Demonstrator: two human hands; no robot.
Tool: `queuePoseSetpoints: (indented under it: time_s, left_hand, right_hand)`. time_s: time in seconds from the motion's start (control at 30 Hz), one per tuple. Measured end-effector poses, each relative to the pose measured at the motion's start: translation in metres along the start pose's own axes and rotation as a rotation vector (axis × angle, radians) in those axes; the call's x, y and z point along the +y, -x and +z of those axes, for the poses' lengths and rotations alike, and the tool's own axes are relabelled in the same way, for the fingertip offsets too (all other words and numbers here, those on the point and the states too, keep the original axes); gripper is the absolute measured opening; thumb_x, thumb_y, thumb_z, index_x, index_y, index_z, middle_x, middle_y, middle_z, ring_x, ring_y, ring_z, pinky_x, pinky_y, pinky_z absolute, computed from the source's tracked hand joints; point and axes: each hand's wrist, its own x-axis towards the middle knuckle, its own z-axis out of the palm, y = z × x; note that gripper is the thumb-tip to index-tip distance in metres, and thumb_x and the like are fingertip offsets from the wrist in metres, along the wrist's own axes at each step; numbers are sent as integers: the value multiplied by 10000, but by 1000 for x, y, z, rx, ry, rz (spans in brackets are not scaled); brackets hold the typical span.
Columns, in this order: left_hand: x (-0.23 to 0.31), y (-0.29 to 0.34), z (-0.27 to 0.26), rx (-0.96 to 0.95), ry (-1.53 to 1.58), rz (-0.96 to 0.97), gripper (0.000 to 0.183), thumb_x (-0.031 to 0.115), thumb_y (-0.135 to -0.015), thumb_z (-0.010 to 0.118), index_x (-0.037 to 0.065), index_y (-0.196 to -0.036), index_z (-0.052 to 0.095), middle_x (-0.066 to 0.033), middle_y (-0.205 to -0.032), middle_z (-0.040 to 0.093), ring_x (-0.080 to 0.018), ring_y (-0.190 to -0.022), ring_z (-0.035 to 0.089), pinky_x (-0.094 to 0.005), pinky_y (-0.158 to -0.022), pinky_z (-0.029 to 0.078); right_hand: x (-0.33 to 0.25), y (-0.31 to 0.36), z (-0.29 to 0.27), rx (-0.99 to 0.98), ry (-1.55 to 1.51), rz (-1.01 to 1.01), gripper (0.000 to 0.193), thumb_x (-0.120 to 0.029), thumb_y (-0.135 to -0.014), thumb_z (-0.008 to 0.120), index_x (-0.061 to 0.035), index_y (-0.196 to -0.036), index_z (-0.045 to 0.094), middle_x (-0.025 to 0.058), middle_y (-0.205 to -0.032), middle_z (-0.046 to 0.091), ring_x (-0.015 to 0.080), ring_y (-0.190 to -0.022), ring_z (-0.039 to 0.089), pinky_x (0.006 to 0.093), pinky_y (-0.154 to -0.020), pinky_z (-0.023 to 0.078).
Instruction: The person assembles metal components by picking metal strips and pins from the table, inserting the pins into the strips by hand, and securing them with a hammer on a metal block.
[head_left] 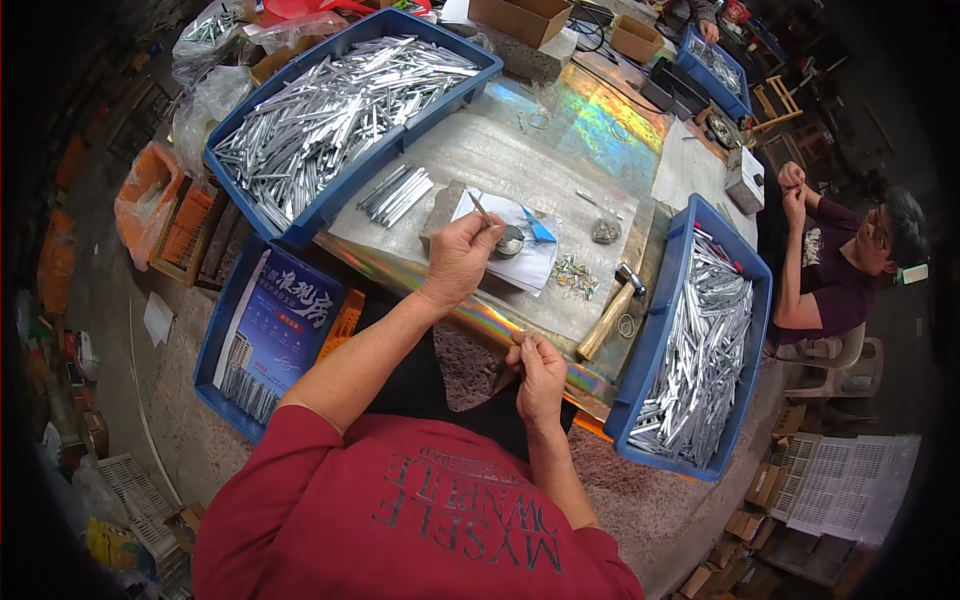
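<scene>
My left hand point(462, 258) is closed around a thin dark stick point(478, 207), its upper end sticking out above the fingers. Beside those fingertips is a small round dark dish point(511, 243) with pale grey stuff in it, on white paper sheets point(535, 268). A folded blue piece point(540, 227) lies on the paper. My right hand point(540, 378) is pinched shut at the table's near edge; what it holds, if anything, is hidden. Left of the paper lies a small row of silvery metal strips point(396, 195). A hammer point(612, 312) with a wooden handle rests to the right.
Blue bins full of metal strips stand at the far left point(300, 235) and right point(625, 400). A lower blue bin point(210, 375) holds a printed sheet. Small brass-coloured bits point(574, 276) and a round grey lump point(606, 232) lie on the table. A co-worker point(830, 250) sits at right.
</scene>
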Motion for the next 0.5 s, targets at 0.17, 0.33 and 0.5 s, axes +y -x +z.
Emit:
queuePoseSetpoints:
  time_s: [0.17,0.33,0.5]
  left_hand:
    - [-1,-1,0,-17,-11,13,117,108,-788,543,-7,-805,562,0,-605,527,-40,-538,456,-190,-476,380]
    - [10,-11,-7,-169,-341,427,62,46,-721,562,0,-751,533,-99,-650,543,-215,-572,529,-292,-530,411]
    - [11,-19,-6,-252,-369,512,67,28,-687,565,13,-714,506,-113,-638,521,-279,-623,521,-327,-551,410]
  right_hand:
    - [-1,-1,0,6,0,-4,192,-161,-846,434,2,-846,535,2,-632,491,56,-579,416,177,-534,318]
    - [-17,-14,-2,7,102,-49,188,-148,-845,435,14,-855,531,4,-636,489,51,-583,416,178,-538,331]
    - [-59,-56,15,0,427,-556,179,-108,-803,499,24,-920,524,29,-658,496,93,-583,450,226,-548,385]
